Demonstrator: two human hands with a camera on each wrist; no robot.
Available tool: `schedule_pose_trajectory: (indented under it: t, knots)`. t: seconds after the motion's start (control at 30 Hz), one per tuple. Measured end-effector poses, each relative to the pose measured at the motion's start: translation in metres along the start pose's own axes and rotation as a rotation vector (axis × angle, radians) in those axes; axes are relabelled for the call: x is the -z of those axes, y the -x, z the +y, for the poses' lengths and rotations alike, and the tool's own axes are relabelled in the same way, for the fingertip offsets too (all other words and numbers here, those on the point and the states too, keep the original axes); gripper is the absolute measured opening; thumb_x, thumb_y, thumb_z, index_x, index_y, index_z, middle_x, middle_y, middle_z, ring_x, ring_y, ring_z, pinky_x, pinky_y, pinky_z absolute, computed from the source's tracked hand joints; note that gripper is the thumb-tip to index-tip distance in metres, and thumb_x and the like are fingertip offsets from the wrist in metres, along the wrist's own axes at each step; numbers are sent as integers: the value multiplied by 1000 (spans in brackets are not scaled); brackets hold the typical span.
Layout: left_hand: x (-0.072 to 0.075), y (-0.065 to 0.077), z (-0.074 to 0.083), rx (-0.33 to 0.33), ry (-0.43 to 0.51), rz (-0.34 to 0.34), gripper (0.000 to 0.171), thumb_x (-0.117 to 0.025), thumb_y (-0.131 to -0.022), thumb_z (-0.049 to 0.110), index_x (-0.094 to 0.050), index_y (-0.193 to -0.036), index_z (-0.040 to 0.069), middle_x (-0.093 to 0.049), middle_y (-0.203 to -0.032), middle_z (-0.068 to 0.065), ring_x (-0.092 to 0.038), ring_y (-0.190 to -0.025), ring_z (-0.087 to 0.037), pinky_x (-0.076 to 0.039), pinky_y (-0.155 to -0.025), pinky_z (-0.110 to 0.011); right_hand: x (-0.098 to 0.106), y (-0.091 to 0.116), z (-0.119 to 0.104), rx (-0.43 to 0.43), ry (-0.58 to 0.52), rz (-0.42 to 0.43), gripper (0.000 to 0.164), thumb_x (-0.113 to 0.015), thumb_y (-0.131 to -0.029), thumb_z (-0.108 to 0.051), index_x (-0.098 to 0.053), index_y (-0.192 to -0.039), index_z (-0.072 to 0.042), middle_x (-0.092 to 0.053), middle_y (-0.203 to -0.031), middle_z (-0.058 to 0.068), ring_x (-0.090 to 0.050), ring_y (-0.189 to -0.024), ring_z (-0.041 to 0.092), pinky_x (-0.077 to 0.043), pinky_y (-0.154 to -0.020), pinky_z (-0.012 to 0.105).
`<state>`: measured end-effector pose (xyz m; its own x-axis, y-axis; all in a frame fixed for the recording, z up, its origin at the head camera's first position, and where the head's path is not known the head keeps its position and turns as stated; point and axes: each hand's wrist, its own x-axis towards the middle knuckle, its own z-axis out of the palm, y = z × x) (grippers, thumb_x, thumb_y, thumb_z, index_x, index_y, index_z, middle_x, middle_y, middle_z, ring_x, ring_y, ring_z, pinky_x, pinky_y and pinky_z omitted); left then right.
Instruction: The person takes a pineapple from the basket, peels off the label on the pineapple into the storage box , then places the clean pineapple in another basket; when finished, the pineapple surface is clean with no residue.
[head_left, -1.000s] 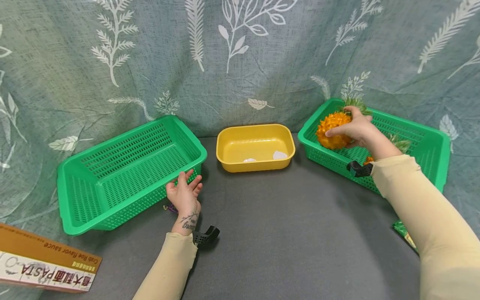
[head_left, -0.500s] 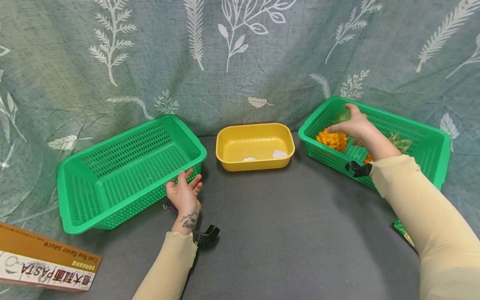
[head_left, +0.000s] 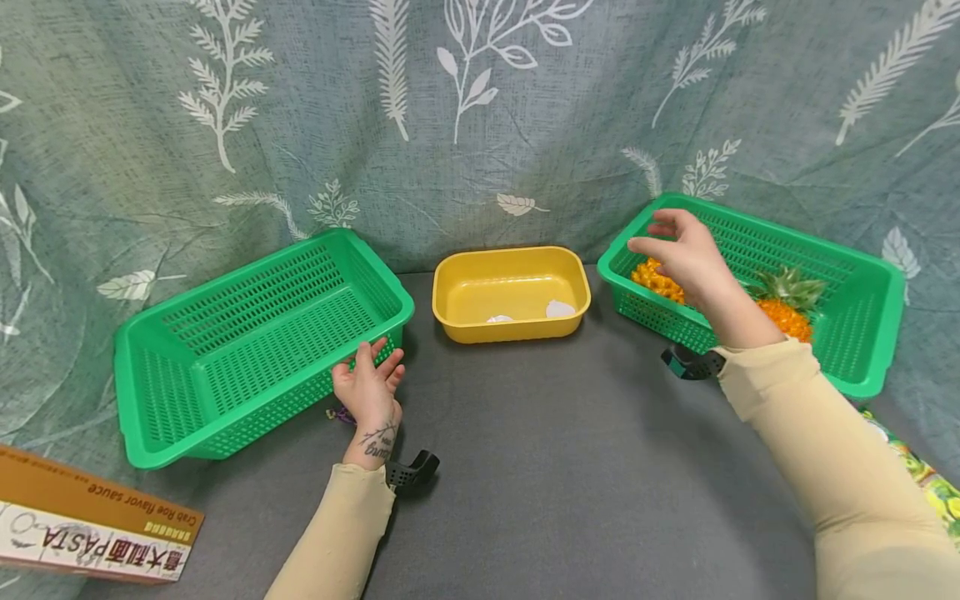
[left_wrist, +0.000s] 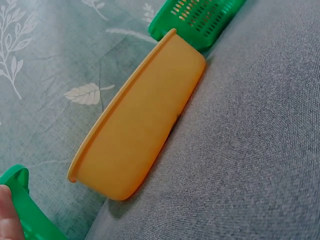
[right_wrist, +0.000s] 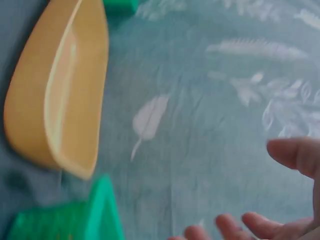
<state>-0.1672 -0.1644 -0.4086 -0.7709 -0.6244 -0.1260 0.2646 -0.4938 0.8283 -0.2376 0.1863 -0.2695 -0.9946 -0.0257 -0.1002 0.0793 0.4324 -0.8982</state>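
Note:
My right hand (head_left: 697,262), fingers spread and holding nothing, hovers over the left end of the right green basket (head_left: 885,333). Under it, partly hidden, an orange knobbly pineapple (head_left: 654,279) lies in that basket. A second pineapple (head_left: 783,315) with a green leafy crown lies farther right in it. My left hand (head_left: 367,383) has its palm turned up and loose fingers at the near rim of the left green basket (head_left: 258,407). In the right wrist view, the right fingers (right_wrist: 295,155) are apart with only curtain behind them.
A yellow tub (head_left: 510,333) with white pieces (head_left: 559,310) inside stands between the baskets. A pasta box (head_left: 97,525) is at the lower left. A small purple item (head_left: 342,414) lies by the left hand, and a colourful packet (head_left: 926,487) at the right edge.
My right hand has let go of the pineapple, leaving it in the right basket, then lifted and shifted left. The second pineapple and packet show more now. The left hand has stayed put.

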Motion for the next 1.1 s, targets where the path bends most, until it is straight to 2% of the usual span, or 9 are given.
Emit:
schedule_pose_trajectory:
  t: [0.13,0.27,0.4,0.57,0.7,0.83,0.97,1.03,1.1]
  knots:
    - [1,0,1,-6,-1,5,20,-49,-96,20,-35,-103,6,-63,-93,-7,-64,-54,-10,-49,-44,-20,-23,12,0,143,-161,62,56,-55,-92,-21,-32,-140,-3,-45,-131,9,-49,-115,19,-44,-93,35]
    - [1,0,1,-5,4,6,20,-49,-96,20,-35,-103,7,-63,-92,-6,-65,-54,-10,-49,-44,-20,-47,21,5,277,-294,112,41,-55,-91,-7,-43,-129,3,-54,-112,1,-54,-98,4,-46,-82,19]
    - [1,1,1,0,3,6,19,-48,-96,19,-35,-103,7,-63,-93,-6,-65,-54,-10,-49,-44,-19,-67,28,13,375,-340,146,31,-57,-88,0,-52,-118,6,-60,-102,0,-57,-93,1,-47,-81,15]
    - [0,1,1,21,-3,4,20,-49,-96,19,-34,-103,7,-63,-93,-6,-65,-55,-9,-49,-44,-19,-87,35,26,434,-364,156,25,-58,-86,3,-56,-110,8,-62,-94,-4,-59,-88,3,-48,-78,16]
    - [0,0,2,39,-4,6,22,-49,-96,20,-33,-104,7,-63,-94,-6,-65,-56,-9,-49,-45,-19,-99,38,33,453,-368,172,24,-58,-85,6,-57,-109,11,-64,-96,9,-59,-86,1,-48,-76,15]
    - [-4,6,2,73,-26,-5,19,-48,-97,20,-35,-104,9,-61,-89,-3,-63,-58,-8,-49,-48,-19,-109,37,36,455,-336,188,26,-60,-83,7,-59,-108,10,-62,-101,24,-61,-89,10,-48,-73,15]
    - [-16,22,1,85,-96,-90,8,-45,-97,18,-42,-96,11,-59,-76,1,-60,-54,-8,-48,-47,-19,-116,32,35,505,-237,199,27,-62,-82,3,-60,-109,8,-63,-104,24,-61,-91,23,-49,-76,23]
    - [-24,29,2,23,-158,-186,8,-44,-97,16,-46,-91,10,-60,-72,1,-60,-53,-8,-48,-46,-20,-118,27,33,565,-160,201,29,-63,-81,1,-60,-109,8,-63,-104,23,-60,-94,28,-50,-79,30]
    - [-32,32,3,-94,-245,-317,12,-43,-98,14,-49,-90,7,-62,-72,0,-62,-56,-8,-49,-47,-20,-118,21,30,627,-71,192,32,-64,-81,-1,-59,-112,7,-62,-107,23,-58,-98,29,-48,-83,39]
